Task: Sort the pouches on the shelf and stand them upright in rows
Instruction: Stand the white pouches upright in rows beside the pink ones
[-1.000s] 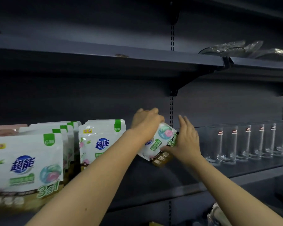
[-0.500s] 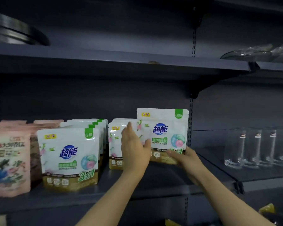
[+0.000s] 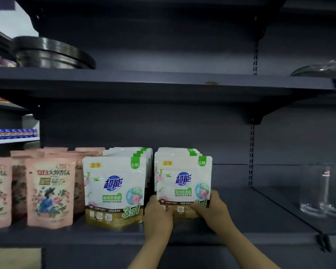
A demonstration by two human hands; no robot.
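A white laundry-pod pouch point(image 3: 183, 183) stands upright at the front of the right-hand white row on the dark shelf point(image 3: 260, 212). My left hand point(image 3: 158, 216) grips its lower left corner and my right hand point(image 3: 211, 209) grips its lower right corner. Behind it stand more white pouches in a row. To its left a second row of white pouches point(image 3: 114, 191) stands upright. Further left, pink pouches point(image 3: 49, 193) stand upright in rows.
Clear drinking glasses point(image 3: 326, 191) stand on the shelf at the right. A stack of dark round trays point(image 3: 50, 53) sits on the shelf above, left. Bare shelf surface lies between the white pouches and the glasses.
The pouch went from tilted in the air to upright, then down onto the shelf at the front of the right white row. Both hands slid to its bottom corners. The view shifted left.
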